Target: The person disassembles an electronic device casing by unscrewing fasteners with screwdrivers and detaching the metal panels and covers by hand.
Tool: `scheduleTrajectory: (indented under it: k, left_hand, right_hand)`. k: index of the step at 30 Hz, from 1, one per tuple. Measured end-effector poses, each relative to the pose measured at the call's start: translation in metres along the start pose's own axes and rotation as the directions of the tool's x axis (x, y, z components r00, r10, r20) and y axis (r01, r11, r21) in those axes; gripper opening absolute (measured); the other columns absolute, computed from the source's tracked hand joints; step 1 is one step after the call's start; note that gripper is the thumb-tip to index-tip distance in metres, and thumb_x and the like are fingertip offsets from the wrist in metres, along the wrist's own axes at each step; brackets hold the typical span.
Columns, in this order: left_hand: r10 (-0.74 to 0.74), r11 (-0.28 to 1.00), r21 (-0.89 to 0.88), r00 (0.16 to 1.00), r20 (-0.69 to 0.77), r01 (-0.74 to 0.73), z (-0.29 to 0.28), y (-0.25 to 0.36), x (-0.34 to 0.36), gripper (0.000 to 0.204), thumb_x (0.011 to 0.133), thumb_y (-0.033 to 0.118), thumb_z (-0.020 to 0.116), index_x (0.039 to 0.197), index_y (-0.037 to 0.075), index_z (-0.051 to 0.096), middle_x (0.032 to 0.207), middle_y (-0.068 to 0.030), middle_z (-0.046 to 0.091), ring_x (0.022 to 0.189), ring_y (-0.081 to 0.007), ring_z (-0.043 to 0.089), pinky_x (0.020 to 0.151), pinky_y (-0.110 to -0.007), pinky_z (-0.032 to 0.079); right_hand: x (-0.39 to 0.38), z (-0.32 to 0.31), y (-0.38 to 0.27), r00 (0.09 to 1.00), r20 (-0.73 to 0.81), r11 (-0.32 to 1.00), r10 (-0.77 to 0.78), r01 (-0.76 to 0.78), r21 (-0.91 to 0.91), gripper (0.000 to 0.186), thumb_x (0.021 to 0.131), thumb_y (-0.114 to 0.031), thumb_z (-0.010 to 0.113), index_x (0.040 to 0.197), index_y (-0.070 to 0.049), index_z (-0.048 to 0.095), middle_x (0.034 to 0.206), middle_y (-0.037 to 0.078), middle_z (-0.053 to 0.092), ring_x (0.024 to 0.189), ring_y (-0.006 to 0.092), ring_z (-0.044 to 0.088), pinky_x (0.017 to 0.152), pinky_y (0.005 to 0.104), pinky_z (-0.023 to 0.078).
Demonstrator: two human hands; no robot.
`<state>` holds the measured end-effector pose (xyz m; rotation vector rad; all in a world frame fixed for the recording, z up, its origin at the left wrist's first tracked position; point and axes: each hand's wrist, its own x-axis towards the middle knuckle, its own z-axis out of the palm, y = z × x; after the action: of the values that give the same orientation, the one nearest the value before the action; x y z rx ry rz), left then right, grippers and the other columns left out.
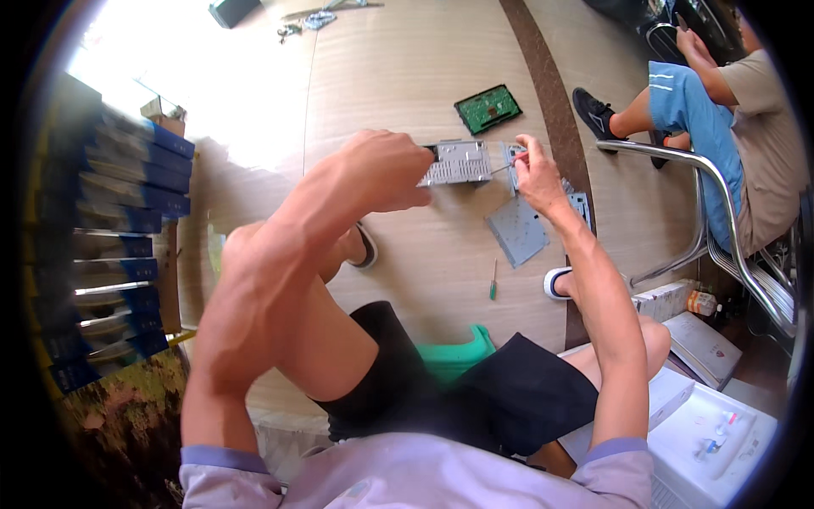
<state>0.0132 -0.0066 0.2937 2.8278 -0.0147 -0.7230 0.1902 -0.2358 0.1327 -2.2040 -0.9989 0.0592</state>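
Note:
My left hand [386, 170] is closed on the left end of a silver metal casing [462, 163] with slotted vents, held above the floor between my feet. At the casing's right side is my right hand [538, 176], its fingers pinched around a small screwdriver's red handle [521, 159]. The thin shaft points left toward the casing; I cannot tell whether its tip touches. Just beyond lies a green circuit board [488, 109] in a dark frame. Flat grey metal plates [517, 232] rest below my right hand. Nearer me, a second screwdriver [493, 283] with a green handle lies on the floor.
A green plastic stool [458, 353] is under me. Blue boxes [165, 174] are stacked at the left. To the right, a person [704, 144] sits on a metal-framed chair [721, 182]. A white tray [721, 445] with small items stands lower right.

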Motion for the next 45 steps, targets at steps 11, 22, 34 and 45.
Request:
scheduleTrajectory:
  k: [11, 22, 34, 45]
  left_hand:
    - [0.639, 0.710, 0.166, 0.725, 0.259, -0.685, 0.110, 0.120, -0.047, 0.013, 0.083, 0.021, 0.063, 0.084, 0.013, 0.074, 0.084, -0.0010, 0.070, 0.088, -0.0204, 0.065, 0.072, -0.037, 0.041]
    - [0.407, 0.799, 0.470, 0.913, 0.040, -0.377, 0.070, 0.109, -0.007, 0.026, 0.089, 0.023, 0.059, 0.107, 0.012, 0.073, 0.105, -0.0058, 0.070, 0.104, -0.0270, 0.062, 0.097, -0.048, 0.041]
    - [0.314, 0.861, 0.310, 0.900, 0.302, -0.404, 0.112, 0.096, 0.019, 0.033, 0.085, 0.026, 0.069, 0.115, 0.012, 0.072, 0.116, -0.0063, 0.069, 0.114, -0.0308, 0.061, 0.097, -0.052, 0.040]
    - [0.366, 0.804, 0.397, 0.895, 0.254, -0.442, 0.134, 0.127, 0.006, 0.026, 0.086, 0.024, 0.065, 0.108, 0.013, 0.074, 0.110, -0.0061, 0.070, 0.108, -0.0287, 0.062, 0.097, -0.050, 0.041]
  right_hand:
    - [0.015, -0.001, -0.025, 0.967, 0.066, 0.946, -0.247, 0.255, -0.200, 0.032, 0.093, -0.009, 0.059, 0.124, -0.004, 0.051, 0.115, 0.020, 0.065, 0.105, 0.0350, 0.064, 0.088, 0.0407, 0.053]
    - [0.038, -0.007, -0.027, 0.993, 0.120, 0.961, -0.021, 0.053, -0.271, 0.028, 0.092, -0.010, 0.057, 0.120, -0.004, 0.054, 0.097, 0.017, 0.069, 0.090, 0.0330, 0.068, 0.078, 0.0424, 0.054]
    - [0.023, -0.012, -0.018, 0.990, 0.088, 0.960, 0.112, -0.085, -0.265, 0.027, 0.092, -0.017, 0.064, 0.115, -0.005, 0.057, 0.091, 0.016, 0.071, 0.083, 0.0285, 0.072, 0.074, 0.0372, 0.056]
    - [0.011, -0.022, -0.016, 0.956, 0.125, 0.962, 0.267, -0.256, -0.095, 0.029, 0.091, -0.012, 0.061, 0.119, -0.006, 0.056, 0.109, 0.017, 0.068, 0.103, 0.0298, 0.068, 0.087, 0.0389, 0.053]
